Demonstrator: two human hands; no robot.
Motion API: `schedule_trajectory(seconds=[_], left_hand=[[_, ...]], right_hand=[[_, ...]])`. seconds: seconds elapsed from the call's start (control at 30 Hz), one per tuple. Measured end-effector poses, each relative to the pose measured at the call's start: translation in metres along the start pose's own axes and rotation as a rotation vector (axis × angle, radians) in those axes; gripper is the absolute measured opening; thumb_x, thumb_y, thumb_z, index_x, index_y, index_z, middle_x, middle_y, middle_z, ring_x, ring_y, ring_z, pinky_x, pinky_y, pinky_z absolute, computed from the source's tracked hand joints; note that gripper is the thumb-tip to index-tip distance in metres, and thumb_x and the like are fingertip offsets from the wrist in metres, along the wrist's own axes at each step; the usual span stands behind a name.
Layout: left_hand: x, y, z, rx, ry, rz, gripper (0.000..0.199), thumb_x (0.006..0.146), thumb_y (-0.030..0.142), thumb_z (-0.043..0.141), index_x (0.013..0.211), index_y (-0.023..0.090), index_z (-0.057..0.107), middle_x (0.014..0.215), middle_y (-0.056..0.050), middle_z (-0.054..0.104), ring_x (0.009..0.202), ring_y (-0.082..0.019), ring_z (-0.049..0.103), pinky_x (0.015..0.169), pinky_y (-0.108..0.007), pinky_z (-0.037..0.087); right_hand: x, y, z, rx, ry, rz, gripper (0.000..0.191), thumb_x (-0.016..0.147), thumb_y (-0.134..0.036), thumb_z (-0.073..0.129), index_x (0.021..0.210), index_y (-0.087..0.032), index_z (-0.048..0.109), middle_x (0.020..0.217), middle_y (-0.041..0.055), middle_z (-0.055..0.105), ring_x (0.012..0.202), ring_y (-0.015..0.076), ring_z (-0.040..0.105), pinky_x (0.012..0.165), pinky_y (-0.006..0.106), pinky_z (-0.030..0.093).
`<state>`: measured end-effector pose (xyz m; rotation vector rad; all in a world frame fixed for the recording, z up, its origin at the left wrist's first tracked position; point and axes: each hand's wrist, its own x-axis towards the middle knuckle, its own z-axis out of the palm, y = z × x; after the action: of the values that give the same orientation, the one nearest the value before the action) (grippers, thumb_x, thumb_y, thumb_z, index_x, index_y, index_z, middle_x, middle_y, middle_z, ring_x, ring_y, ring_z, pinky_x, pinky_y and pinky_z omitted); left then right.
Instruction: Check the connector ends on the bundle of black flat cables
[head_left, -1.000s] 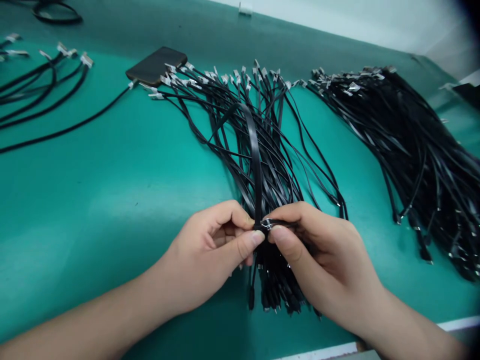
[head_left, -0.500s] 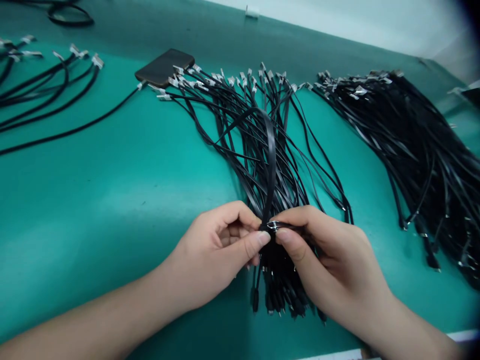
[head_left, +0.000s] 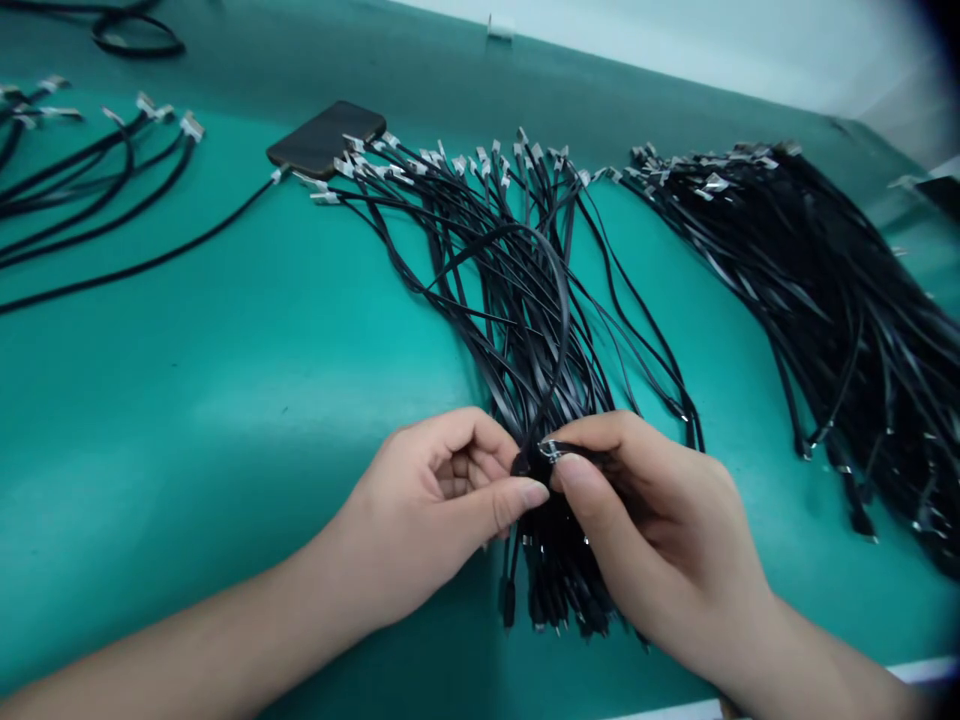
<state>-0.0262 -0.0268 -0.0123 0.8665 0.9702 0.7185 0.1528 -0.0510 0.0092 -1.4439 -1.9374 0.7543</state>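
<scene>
A flat black cable (head_left: pixel 564 300) arches up from the pile and comes down to its end between my hands. My left hand (head_left: pixel 442 510) is closed, with thumb and forefinger around the cable's dark end. Facing it, my right hand (head_left: pixel 667 530) pinches a small black piece with a shiny, clear or metallic tip (head_left: pixel 550 450); its exact kind is hard to make out. Beneath both hands lies a bundle of black cables (head_left: pixel 517 320), silver plugs at the far end and small black connectors (head_left: pixel 559 595) toward me.
A dark phone-like device (head_left: pixel 326 138) lies behind the bundle, a cable plugged into its corner. More black cables (head_left: pixel 97 180) with silver plugs are at left. A thick heap of cables (head_left: pixel 832 270) covers the right side of the green mat (head_left: pixel 187 430).
The arched cable has twisted and its loop leans further right. My left thumb has slid slightly right and down along the end. My right hand keeps its pinch.
</scene>
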Motion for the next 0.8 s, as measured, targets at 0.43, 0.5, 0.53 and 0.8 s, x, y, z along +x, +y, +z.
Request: schedule_trajectory(seconds=[0.43,0.5,0.53,0.8], left_hand=[[0.0003,-0.0021,-0.0016,0.018,0.041,-0.032,0.039,0.066,0.027,0.087,0.064,0.021,0.049,0.048,0.009,0.054,0.042,-0.007,0.05,0.041,-0.017,0.036],[-0.0002,-0.002,-0.0011,0.029,0.042,-0.036,0.039,0.067,0.028,0.087,0.064,0.021,0.048,0.049,0.009,0.053,0.042,-0.007,0.049,0.041,-0.017,0.034],[-0.0005,-0.002,-0.0009,0.034,0.042,-0.036,0.039,0.067,0.029,0.087,0.064,0.021,0.048,0.049,0.009,0.053,0.042,-0.007,0.048,0.041,-0.018,0.034],[-0.0004,-0.0029,-0.0004,0.047,0.04,-0.019,0.039,0.069,0.03,0.085,0.065,0.021,0.047,0.049,0.01,0.049,0.043,-0.007,0.045,0.041,-0.019,0.032]], right_hand=[[-0.0011,-0.0019,0.0005,-0.025,-0.052,-0.041,0.01,0.098,-0.016,0.054,0.096,-0.022,0.062,0.076,-0.0011,0.07,0.055,0.0098,0.061,0.045,0.02,0.043],[-0.0008,-0.0012,0.0005,-0.034,-0.048,-0.048,0.009,0.098,-0.016,0.054,0.097,-0.022,0.061,0.078,-0.0006,0.071,0.056,0.0101,0.062,0.046,0.021,0.044],[-0.0007,-0.0008,0.0006,-0.036,-0.046,-0.053,0.009,0.098,-0.017,0.054,0.097,-0.022,0.061,0.079,-0.0003,0.071,0.057,0.0105,0.063,0.047,0.021,0.044],[0.0011,0.0012,-0.0002,-0.031,-0.069,-0.058,0.01,0.098,-0.016,0.055,0.095,-0.022,0.063,0.078,-0.0002,0.071,0.058,0.0112,0.063,0.048,0.023,0.045]])
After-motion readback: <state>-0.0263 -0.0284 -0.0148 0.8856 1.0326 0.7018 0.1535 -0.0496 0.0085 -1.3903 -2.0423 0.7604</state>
